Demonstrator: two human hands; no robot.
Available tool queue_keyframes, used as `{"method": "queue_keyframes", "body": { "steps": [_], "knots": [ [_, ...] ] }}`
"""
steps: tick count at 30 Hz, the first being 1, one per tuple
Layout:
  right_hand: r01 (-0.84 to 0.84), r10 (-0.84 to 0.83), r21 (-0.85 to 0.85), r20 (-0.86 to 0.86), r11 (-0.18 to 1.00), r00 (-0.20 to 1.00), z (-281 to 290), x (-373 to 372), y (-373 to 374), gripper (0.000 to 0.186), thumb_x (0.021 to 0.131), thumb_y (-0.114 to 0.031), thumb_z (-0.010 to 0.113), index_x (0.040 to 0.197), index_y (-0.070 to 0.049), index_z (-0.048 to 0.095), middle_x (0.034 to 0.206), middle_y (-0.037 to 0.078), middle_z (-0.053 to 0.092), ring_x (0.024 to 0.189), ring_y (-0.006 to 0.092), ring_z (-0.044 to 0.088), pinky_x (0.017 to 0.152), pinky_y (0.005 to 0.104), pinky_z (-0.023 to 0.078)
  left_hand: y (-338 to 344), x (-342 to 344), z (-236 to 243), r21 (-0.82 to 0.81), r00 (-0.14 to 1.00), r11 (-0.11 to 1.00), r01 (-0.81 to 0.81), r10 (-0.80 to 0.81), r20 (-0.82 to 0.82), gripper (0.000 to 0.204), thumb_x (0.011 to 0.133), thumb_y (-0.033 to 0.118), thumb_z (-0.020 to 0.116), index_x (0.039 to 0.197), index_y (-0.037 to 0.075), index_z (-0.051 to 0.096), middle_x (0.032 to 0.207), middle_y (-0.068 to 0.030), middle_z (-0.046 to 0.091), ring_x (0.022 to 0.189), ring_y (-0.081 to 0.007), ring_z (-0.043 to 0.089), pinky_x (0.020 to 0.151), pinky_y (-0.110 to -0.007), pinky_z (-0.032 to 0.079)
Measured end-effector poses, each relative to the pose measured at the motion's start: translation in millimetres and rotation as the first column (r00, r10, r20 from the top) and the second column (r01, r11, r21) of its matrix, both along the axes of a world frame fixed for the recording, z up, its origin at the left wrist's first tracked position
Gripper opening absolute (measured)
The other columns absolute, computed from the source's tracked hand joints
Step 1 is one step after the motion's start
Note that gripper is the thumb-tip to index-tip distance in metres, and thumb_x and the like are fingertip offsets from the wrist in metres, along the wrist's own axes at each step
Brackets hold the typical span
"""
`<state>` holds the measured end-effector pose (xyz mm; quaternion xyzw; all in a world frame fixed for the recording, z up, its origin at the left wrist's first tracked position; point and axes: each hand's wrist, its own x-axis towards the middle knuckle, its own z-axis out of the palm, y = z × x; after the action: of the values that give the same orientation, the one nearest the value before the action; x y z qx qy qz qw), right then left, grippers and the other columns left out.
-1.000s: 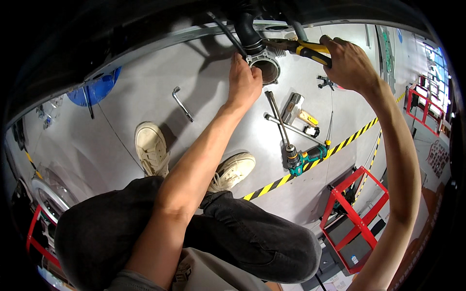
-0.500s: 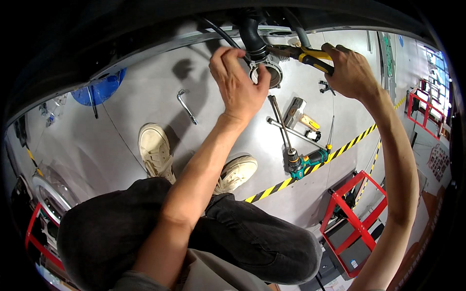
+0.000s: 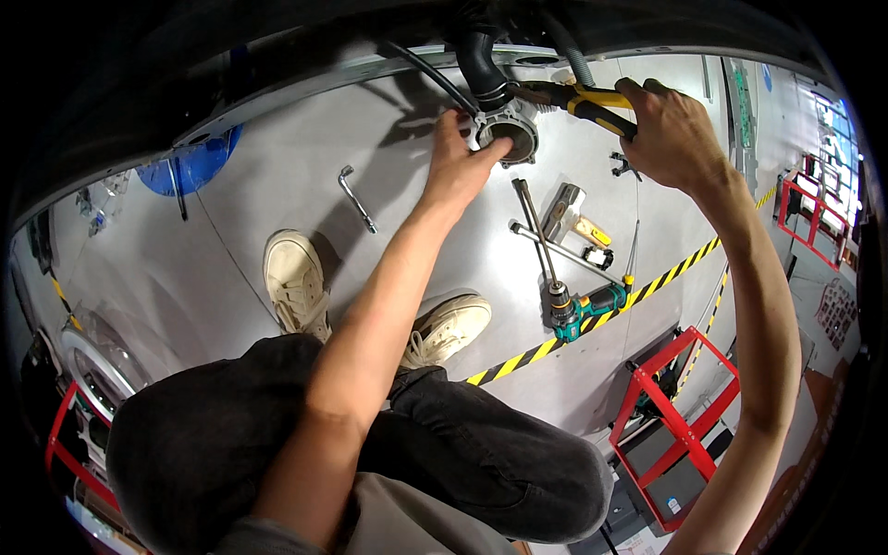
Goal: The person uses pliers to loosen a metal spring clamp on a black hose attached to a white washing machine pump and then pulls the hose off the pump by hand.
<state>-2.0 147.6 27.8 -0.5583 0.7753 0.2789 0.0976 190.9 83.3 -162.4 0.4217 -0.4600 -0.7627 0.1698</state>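
A black bent rubber hose point(image 3: 476, 60) runs down from the dark underside of an overhead body point(image 3: 277, 37) to a round cast-metal housing point(image 3: 523, 139). My left hand point(image 3: 462, 157) is closed on that housing's left side, thumb at the round opening. My right hand point(image 3: 673, 139) grips yellow-and-black pliers point(image 3: 601, 116) by the handles, with their jaws at the hose's lower end by the clamp. A thinner black tube point(image 3: 427, 69) passes close by my left fingers; a grey corrugated hose point(image 3: 575, 63) hangs behind the pliers.
On the grey floor point(image 3: 231, 287) lie a socket wrench point(image 3: 355, 202), hammer point(image 3: 566, 213), long bars point(image 3: 546, 242), teal cordless drill point(image 3: 578, 310) and blue round piece point(image 3: 190, 162). Striped tape point(image 3: 523, 356) crosses right. Red frames point(image 3: 675, 416) stand at the sides; my shoes point(image 3: 294, 282) are below.
My left hand lifted off the housing with fingers spread half a second ago, then came back down and closed on it again. The pliers stay at the hose end, shifted slightly.
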Motion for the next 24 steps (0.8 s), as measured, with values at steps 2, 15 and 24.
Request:
{"method": "queue_keyframes", "body": {
  "steps": [2,15,24],
  "knots": [
    [0.052,-0.052,0.039,0.016,0.998,0.999,2,3,0,0.043,0.076,-0.004,0.062,0.119,-0.002,0.062,0.084,0.015,0.069,0.071,0.0244,0.067,0.065,0.0325,0.054,-5,-4,1,0.249,0.981,0.966,0.066,-0.017,-0.194,0.053,0.076,0.012,0.075,0.12,-0.003,0.05,0.117,-0.0138,0.057,0.108,-0.0216,0.054,0.096,-0.032,0.04],
    [-0.006,0.027,-0.099,0.221,0.995,0.975,-15,-31,1,0.05,0.07,0.0,0.067,0.12,0.0,0.062,0.091,0.022,0.068,0.08,0.035,0.067,0.08,0.0412,0.053,-41,11,-3,0.364,0.944,0.884,0.295,-0.21,-0.255,0.039,0.08,-0.004,0.062,0.117,0.003,0.054,0.107,-0.0049,0.063,0.098,-0.0148,0.06,0.086,-0.032,0.048],
    [-0.11,0.115,-0.046,0.137,0.993,0.984,-2,-13,-9,0.047,0.077,-0.003,0.065,0.124,0.001,0.06,0.092,0.02,0.07,0.08,0.0271,0.071,0.077,0.0305,0.056,-35,9,1,0.266,0.979,0.945,0.19,-0.161,-0.129,0.035,0.078,0.004,0.061,0.113,-0.002,0.055,0.102,-0.0083,0.062,0.09,-0.0164,0.057,0.081,-0.031,0.046]
  ]
}}
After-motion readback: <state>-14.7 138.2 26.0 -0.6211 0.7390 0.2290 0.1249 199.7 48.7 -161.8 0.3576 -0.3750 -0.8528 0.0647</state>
